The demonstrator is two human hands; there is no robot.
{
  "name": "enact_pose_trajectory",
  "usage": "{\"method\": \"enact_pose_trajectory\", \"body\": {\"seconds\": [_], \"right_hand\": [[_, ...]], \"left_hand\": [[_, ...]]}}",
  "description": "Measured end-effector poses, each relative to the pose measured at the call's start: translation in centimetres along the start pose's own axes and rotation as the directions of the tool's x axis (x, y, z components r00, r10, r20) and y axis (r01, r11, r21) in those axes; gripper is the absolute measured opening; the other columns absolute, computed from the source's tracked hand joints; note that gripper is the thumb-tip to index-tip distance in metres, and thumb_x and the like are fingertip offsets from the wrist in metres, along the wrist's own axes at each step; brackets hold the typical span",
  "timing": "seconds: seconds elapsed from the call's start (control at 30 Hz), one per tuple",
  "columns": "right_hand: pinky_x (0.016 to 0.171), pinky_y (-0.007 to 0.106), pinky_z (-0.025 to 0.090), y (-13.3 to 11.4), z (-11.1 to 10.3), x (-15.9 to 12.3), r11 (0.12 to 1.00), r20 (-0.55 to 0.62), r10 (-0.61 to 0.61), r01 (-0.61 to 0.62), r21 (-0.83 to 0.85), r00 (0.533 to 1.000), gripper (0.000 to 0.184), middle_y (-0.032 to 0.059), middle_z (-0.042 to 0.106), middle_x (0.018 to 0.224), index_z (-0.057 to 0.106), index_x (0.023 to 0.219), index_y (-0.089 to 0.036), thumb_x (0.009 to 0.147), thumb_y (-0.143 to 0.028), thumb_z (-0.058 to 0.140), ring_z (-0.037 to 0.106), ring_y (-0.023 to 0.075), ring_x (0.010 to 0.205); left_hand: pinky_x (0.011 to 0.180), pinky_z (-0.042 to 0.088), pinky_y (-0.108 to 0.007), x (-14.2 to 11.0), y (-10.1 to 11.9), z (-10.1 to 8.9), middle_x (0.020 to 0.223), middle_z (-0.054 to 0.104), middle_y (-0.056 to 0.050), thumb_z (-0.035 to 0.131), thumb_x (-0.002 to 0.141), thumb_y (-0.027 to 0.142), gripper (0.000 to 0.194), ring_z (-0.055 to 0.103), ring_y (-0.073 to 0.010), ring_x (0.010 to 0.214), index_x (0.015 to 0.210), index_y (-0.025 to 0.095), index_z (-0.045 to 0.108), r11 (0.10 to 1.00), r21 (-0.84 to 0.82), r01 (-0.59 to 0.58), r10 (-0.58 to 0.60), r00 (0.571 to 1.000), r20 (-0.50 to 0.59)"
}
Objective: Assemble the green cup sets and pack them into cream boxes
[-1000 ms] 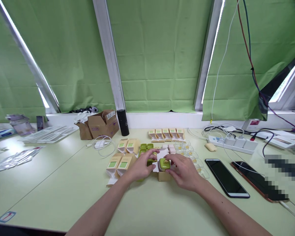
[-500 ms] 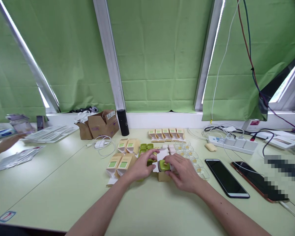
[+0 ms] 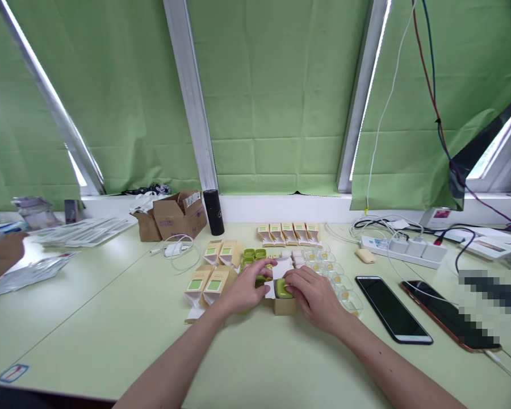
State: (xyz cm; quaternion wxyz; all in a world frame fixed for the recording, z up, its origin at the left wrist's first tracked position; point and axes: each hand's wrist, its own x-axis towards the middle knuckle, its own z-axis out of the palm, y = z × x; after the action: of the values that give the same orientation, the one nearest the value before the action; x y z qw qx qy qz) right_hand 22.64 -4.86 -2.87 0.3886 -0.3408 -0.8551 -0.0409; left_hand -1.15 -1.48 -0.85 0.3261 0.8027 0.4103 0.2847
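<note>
At the middle of the table my right hand (image 3: 317, 298) is closed round a small green square item (image 3: 283, 288) that sits in the mouth of an open tan carton (image 3: 284, 306). My left hand (image 3: 246, 288) pinches the carton's white flap (image 3: 281, 268) from the left. Other green items (image 3: 254, 254) lie just behind my left hand. Open tan and green cartons (image 3: 213, 280) lie to its left. A row of closed tan cartons (image 3: 288, 233) stands further back.
Clear plastic trays with yellow pieces (image 3: 339, 282) lie right of my hands. Two phones (image 3: 392, 309) and a power strip (image 3: 399, 249) with cables sit at the right. A brown box (image 3: 175, 214) and black cylinder (image 3: 213, 212) stand near the sill. Another person's hand (image 3: 5, 249) is at the far left.
My right hand has pressed the green item lower into the carton. The other person's hand has come into view at the far left.
</note>
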Motion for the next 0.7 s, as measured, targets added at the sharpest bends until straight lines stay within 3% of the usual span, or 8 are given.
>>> {"method": "enact_pose_trajectory", "body": {"seconds": [0.4,0.7], "right_hand": [[0.072,0.029,0.048,0.3,0.8,-0.1,0.993,-0.002,0.094,-0.093,0.074,0.996,0.016,0.0077,0.065,0.106,0.065,0.1,-0.024,0.103,-0.016,0.052,0.064,0.0193,0.087],[0.068,0.031,0.045,0.7,1.2,-0.2,0.977,0.037,0.162,-0.166,0.133,0.986,0.019,0.0044,0.065,0.089,0.073,0.091,-0.024,0.099,-0.017,0.059,0.062,0.0195,0.079]], "left_hand": [[0.106,0.047,-0.043,-0.1,0.4,0.0,0.119,0.07,-0.008,0.062,0.082,0.008,0.065,0.062,-0.0275,0.121,0.144,0.026,0.054,0.999,-0.038,0.026,-0.026,1.0,-0.003],[0.107,0.046,-0.043,0.1,0.1,0.0,0.117,0.07,-0.008,0.062,0.081,0.009,0.062,0.063,-0.0273,0.12,0.141,0.025,0.055,0.999,-0.047,-0.008,0.008,1.0,-0.003]]}}
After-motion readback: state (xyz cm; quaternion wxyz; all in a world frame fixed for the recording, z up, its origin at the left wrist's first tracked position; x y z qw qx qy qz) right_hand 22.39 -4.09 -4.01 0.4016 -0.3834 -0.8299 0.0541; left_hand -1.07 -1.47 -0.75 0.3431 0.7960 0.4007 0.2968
